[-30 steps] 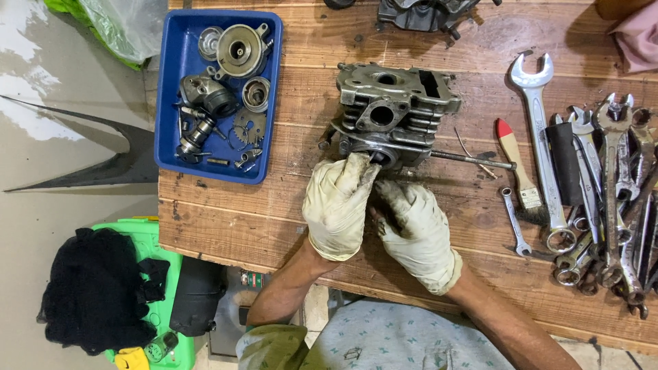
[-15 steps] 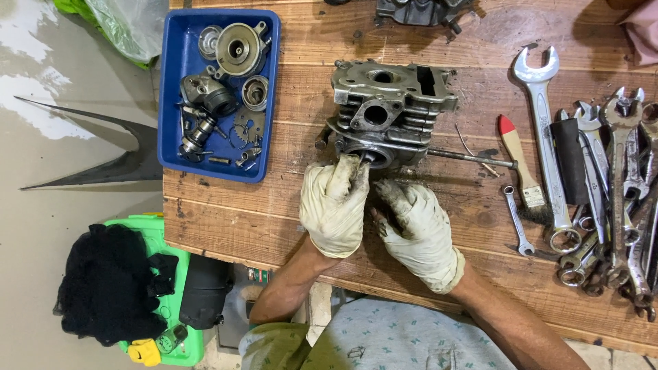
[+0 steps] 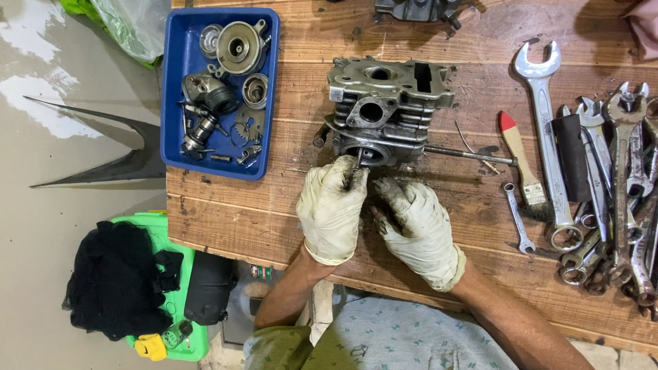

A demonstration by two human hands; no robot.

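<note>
A grey metal engine cylinder head (image 3: 387,109) lies on the wooden workbench (image 3: 439,41), its round port facing me. My left hand (image 3: 332,209), in a dirty white glove, pinches a thin metal rod (image 3: 358,161) whose tip points into the head's lower opening. Just right of it, my gloved right hand (image 3: 415,226) rests on the bench with its fingers curled near the head's lower edge; what it holds, if anything, is hidden. A long bolt (image 3: 469,154) sticks out of the head's right side.
A blue tray (image 3: 179,96) of small engine parts sits left of the head. A red-tipped brush (image 3: 522,168), a small spanner (image 3: 515,216) and several large spanners (image 3: 617,178) lie at the right. Another engine part (image 3: 415,10) is at the far edge. A green crate (image 3: 171,288) stands on the floor.
Both hands have stayed at the head's lower opening, with the left fingers working the thin rod slightly. The camera view has shifted a little.
</note>
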